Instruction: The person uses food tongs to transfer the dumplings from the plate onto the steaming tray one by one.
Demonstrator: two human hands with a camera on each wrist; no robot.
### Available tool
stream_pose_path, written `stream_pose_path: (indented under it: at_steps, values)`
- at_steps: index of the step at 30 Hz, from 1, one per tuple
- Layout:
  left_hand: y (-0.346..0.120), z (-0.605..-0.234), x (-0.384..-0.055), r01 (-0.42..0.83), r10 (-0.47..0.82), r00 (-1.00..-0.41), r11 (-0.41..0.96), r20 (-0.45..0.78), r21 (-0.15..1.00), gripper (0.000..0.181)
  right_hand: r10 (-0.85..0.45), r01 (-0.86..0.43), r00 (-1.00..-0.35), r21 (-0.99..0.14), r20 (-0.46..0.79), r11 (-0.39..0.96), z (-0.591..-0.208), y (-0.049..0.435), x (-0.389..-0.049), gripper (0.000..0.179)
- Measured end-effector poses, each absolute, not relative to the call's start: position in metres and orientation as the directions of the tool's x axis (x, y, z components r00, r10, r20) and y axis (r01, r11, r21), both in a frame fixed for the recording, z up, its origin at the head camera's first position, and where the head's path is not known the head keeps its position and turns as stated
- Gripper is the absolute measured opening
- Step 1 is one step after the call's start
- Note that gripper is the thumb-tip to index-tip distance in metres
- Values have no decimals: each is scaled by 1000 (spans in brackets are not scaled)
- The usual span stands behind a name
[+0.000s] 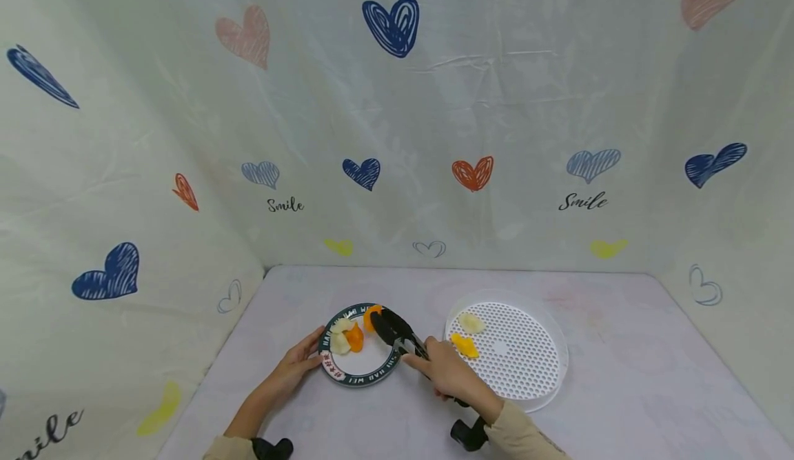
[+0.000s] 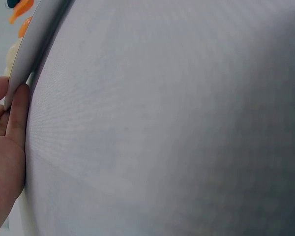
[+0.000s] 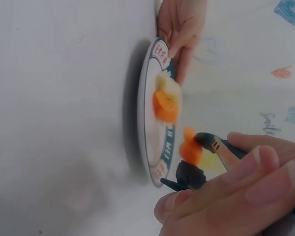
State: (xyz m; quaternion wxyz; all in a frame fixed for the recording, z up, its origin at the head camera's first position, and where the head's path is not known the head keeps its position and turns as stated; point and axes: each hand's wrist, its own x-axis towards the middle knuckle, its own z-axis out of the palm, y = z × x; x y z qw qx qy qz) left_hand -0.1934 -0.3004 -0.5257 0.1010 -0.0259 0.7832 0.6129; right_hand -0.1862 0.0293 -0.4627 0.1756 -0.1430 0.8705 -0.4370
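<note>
My left hand (image 1: 296, 363) pinches the left rim of a white plate (image 1: 360, 381) with a dark green lettered border. In the left wrist view its thumb lies over the rim and a finger underneath, and the plate is tipped off the table. Black-tipped tongs (image 1: 392, 325) are gripped in my right hand (image 1: 449, 370). Between their tips is an orange piece (image 3: 191, 151), over the plate's far right edge. On the plate's left side lie another orange piece (image 1: 354, 338) and pale cream pieces (image 1: 340, 343), overlapping one another.
Right of the plate stands a round white perforated tray (image 1: 527, 350). A pale piece (image 1: 471, 323) and a yellow-orange piece (image 1: 465, 345) lie near its left edge. Behind the table (image 1: 620, 350) hangs a curtain (image 1: 527, 101) printed with hearts. Black wrist devices (image 1: 468, 434) sit on both wrists.
</note>
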Motion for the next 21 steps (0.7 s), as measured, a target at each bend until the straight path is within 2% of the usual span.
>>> stream_pose_path:
  at_steps: [10, 21]
  values:
    - [-302, -524, -193, -168, 77, -978, 255, -193, 952, 63, -406, -82, -903, -871, -141, 485, -453, 53, -183, 41]
    - [-299, -526, -192, -179, 74, -976, 249, -203, 952, 63, -406, -107, -908, -878, -105, 467, -448, 95, -177, 44]
